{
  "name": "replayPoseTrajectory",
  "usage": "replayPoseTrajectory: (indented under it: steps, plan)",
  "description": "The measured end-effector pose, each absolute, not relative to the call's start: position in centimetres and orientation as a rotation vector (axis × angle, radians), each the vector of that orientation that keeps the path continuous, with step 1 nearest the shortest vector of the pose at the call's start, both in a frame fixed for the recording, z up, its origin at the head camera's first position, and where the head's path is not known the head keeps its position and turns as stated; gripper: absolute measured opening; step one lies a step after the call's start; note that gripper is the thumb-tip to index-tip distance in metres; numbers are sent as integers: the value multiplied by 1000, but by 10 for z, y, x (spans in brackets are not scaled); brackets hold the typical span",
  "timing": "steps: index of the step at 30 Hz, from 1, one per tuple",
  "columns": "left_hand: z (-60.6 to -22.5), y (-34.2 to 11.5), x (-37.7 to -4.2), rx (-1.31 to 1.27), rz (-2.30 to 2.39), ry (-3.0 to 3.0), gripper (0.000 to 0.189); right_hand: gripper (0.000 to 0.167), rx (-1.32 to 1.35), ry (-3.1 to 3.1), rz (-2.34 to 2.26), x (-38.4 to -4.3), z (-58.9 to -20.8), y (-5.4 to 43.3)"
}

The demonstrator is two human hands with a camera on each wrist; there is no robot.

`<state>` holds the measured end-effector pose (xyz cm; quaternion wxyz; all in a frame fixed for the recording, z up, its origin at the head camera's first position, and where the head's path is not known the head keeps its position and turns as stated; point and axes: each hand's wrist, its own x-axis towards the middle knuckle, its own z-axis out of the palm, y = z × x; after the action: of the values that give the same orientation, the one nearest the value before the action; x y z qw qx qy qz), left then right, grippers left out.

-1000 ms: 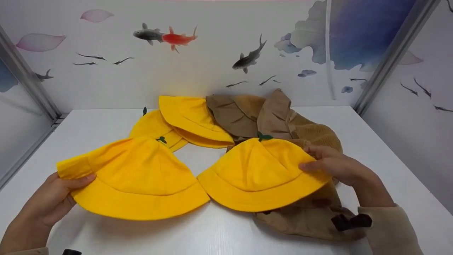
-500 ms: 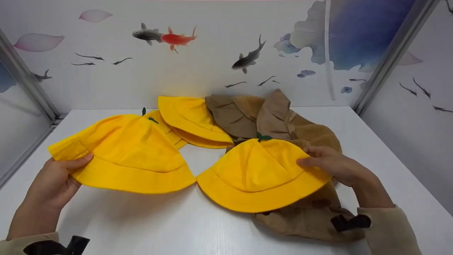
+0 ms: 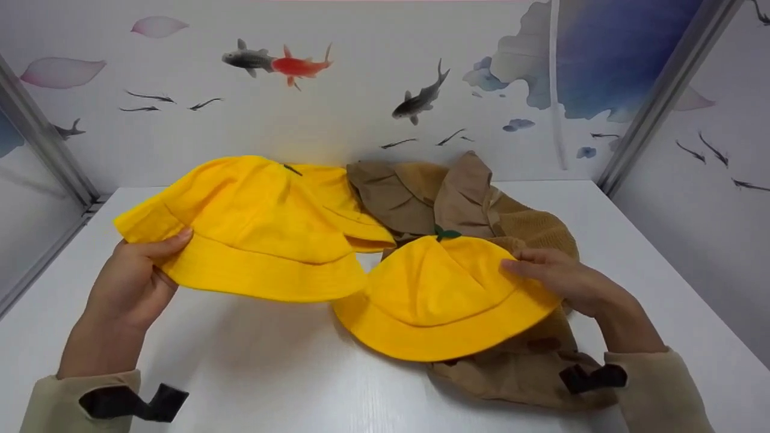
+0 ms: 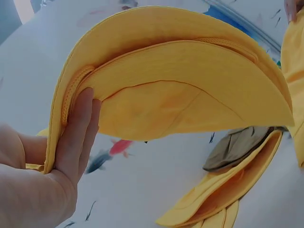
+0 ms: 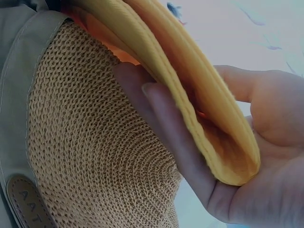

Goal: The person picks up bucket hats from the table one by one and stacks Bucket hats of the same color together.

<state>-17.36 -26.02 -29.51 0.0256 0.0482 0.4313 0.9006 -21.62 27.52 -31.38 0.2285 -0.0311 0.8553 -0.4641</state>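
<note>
My left hand grips the left end of a yellow bucket hat, thumb on the outside, and holds it up over the table. The left wrist view shows this hat's hollow underside and inner band, with fingers against the inside. My right hand pinches the right side of a second yellow bucket hat with a green leaf sprout on top. Its folded brim lies between thumb and fingers in the right wrist view. The raised hat's right brim tip overlaps the second hat's left edge in the head view.
Behind the raised hat lie more yellow hats, partly hidden. Brown hats overlap along the back and right, among them a ribbed tan one. Beneath my right hand are a woven hat and a khaki hat. A patterned wall closes the back.
My left hand has lifted its yellow hat up and away, then rightward, so it now covers much of the yellow hats behind. The right hand and its hat have stayed almost still.
</note>
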Motion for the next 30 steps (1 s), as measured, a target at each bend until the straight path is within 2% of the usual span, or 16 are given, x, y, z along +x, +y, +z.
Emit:
replayPoseTrajectory:
  steps: [5, 12, 19, 25, 30]
  plan:
    - [-288, -227, -174, 176, 2758, 1376, 43, 75, -67, 2348, -1303, -215, -314, 276]
    - [-282, -170, -176, 67, 2625, 1548, 38, 64, -94, 2408, -1315, -215, -314, 277]
    - [-283, -126, -181, 38, 2630, 1399, 38, 73, -98, 2414, -1322, -216, -313, 278]
    - [-292, -94, -184, -17, 2645, 1285, 41, 73, -43, 2321, -1433, -216, -315, 277]
    - [-298, -76, -185, -45, 2744, 1187, 37, 80, -44, 2252, -1496, -216, -317, 278]
